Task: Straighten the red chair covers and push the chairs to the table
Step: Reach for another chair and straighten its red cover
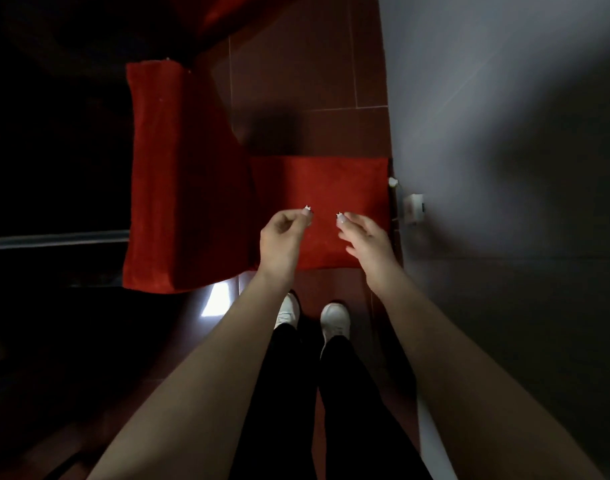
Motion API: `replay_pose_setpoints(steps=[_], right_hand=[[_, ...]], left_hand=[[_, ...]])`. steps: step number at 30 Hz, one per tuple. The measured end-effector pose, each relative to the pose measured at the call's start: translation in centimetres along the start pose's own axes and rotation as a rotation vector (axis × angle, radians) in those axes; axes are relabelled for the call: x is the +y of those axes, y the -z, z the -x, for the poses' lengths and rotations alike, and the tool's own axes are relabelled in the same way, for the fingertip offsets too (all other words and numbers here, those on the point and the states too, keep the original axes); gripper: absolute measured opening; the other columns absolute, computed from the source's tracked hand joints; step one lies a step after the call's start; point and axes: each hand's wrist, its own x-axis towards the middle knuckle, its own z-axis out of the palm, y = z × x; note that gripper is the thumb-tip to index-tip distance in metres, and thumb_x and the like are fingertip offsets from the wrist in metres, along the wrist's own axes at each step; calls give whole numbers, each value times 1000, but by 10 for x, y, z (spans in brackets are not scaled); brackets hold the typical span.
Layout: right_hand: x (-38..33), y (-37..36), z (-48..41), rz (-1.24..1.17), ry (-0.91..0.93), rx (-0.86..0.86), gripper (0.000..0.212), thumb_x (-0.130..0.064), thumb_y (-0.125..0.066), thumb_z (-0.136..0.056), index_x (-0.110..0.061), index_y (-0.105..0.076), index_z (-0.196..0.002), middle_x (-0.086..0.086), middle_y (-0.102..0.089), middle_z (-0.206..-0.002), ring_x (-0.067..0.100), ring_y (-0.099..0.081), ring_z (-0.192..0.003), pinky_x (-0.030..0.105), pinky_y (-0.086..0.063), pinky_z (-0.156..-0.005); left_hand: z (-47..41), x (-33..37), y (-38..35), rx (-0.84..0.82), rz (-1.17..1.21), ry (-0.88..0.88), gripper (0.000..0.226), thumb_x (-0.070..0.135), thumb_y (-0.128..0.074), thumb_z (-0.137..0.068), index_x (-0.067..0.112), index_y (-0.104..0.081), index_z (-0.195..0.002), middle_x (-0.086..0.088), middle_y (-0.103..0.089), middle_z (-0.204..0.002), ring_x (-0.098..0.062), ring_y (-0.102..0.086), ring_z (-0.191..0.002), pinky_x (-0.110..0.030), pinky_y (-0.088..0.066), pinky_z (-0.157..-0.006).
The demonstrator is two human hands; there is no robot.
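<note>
Chair cover (331, 181) beneath left hand (282, 235), right hand (365, 239), both empty

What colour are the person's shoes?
White; the shoes show best in the head view, the only one.

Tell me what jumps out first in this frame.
The red chair cover dominates the centre, bright against the dark room, its seat close to the grey wall on the right. The left hand and right hand reach over the seat, holding nothing. Below them, white shoes stand on the floor.
</note>
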Motion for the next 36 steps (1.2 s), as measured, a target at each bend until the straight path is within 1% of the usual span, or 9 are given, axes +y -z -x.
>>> replay_pose_setpoints(steps=[4,7,15,17,20,22,28,32,36], right_hand=[[43,-9,-49,-12,-76,-1,35,-35,-60,-90,-14,-56,-118,3,-63,-117,15,-60,-106,29,-44,-90],[79,-13,-84,8,-146,1,14,-37,-56,-92,-24,-58,-91,7,-64,-114,19,-60,-106,35,-45,-92],[209,-15,-193,-6,-411,11,65,-60,-59,-82,2,-65,-103,15,-67,-103,30,-63,-97,47,-48,-94],[234,-14,-213,-74,-481,27,53,-58,-60,-82,-7,-64,-95,8,-68,-100,22,-65,-90,40,-54,-82],[266,-15,-240,-163,-566,20,45,-59,-60,-82,-15,-54,-92,1,-62,-93,12,-62,-84,24,-48,-62],[288,-15,-259,-182,-609,22,49,-62,-59,-80,-15,-51,-91,2,-59,-94,15,-61,-87,28,-49,-68],[338,-17,-311,-308,-683,50,75,-69,-58,-75,-14,-45,-124,12,-55,-116,25,-57,-103,34,-49,-74],[369,-19,-335,-492,-666,30,60,-60,-65,-77,-11,-53,-110,13,-61,-112,26,-63,-99,39,-53,-85],[391,-27,-347,-686,-607,82,62,-42,-68,-81,-5,-51,-128,19,-59,-125,34,-60,-110,50,-45,-99]], left_hand=[[-47,-53,-5,29,26,131,15,26,-62,-90,18,-63,-77,-5,-68,-92,-17,-62,-90,-39,-47,-90],[-73,-94,-11,66,81,234,19,23,-61,-90,17,-60,-73,-3,-64,-85,-15,-56,-82,-35,-44,-77],[-150,-233,-31,26,50,443,18,33,-61,-90,15,-65,-84,2,-70,-86,-9,-66,-82,-32,-51,-81],[-167,-262,-34,12,69,503,21,37,-62,-89,16,-65,-84,6,-72,-73,-5,-69,-70,-30,-51,-71],[-194,-305,-38,20,104,606,29,43,-66,-84,15,-65,-92,-2,-73,-88,-17,-70,-82,-42,-52,-85],[-213,-332,-40,53,91,669,38,48,-69,-79,15,-63,-96,-7,-69,-100,-22,-66,-89,-41,-53,-81],[-256,-385,-47,55,127,793,43,53,-71,-74,18,-49,-88,-8,-58,-82,-17,-67,-54,-37,-54,-66],[-278,-416,-51,33,219,860,79,50,-76,-69,8,-44,-128,-18,-62,-114,-29,-68,-89,-41,-56,-75],[-287,-435,-56,37,364,895,81,49,-76,-66,10,-43,-130,-17,-60,-117,-31,-63,-96,-43,-55,-69]])
